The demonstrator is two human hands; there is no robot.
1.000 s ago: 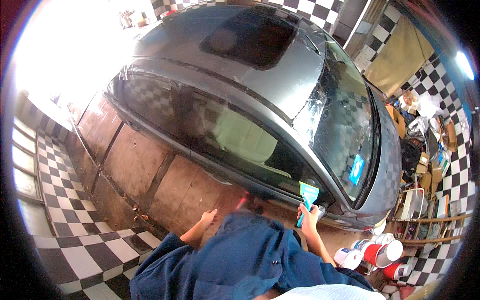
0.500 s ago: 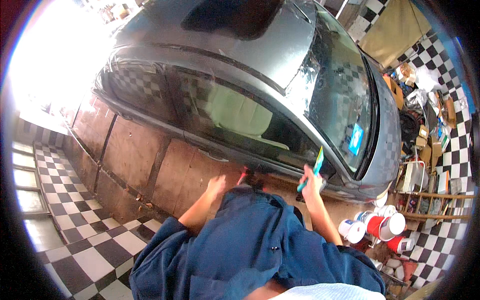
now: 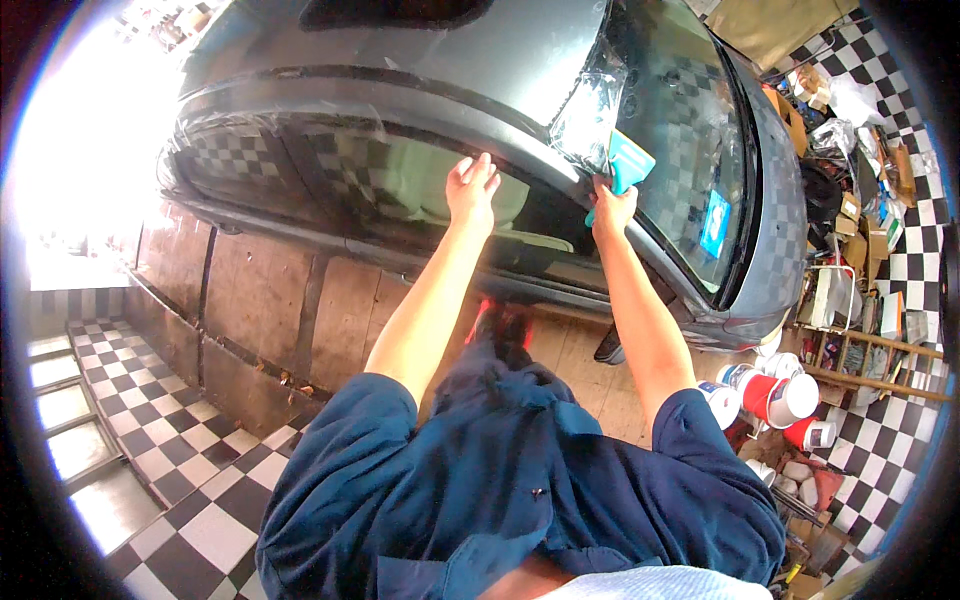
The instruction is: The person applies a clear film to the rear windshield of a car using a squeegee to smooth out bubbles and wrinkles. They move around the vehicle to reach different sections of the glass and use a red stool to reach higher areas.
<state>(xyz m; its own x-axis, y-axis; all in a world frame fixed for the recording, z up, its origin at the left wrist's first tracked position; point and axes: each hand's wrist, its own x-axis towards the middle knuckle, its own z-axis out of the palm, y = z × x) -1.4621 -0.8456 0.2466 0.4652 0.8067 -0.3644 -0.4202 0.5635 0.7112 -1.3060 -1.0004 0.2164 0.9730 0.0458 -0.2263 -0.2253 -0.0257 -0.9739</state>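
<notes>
A dark grey car (image 3: 400, 108) stands side-on in front of me. My right hand (image 3: 614, 208) is closed round the handle of a teal squeegee (image 3: 631, 163) with a wide blade and a yellow edge. It is raised at the front pillar, beside the windscreen (image 3: 680, 130). Clear crinkled plastic film (image 3: 588, 112) lies over the top corner of that glass, just by the squeegee. My left hand (image 3: 472, 188) is up in front of the front side window (image 3: 410, 175), fingers partly bent and apart, with nothing in it. Whether its fingertips touch the car I cannot tell.
A blue sticker (image 3: 715, 222) is on the windscreen. White and red buckets (image 3: 795, 397) stand at the right, near a wooden rack (image 3: 870, 385). Boxes and clutter (image 3: 850, 210) line the far right wall. Brown boards (image 3: 255, 290) lie left of my feet, beside checkered tiles (image 3: 215, 530).
Both my arms have reached up and forward, from waist height to the car's upper side. The squeegee has come up with my right hand. I stand closer to the car.
</notes>
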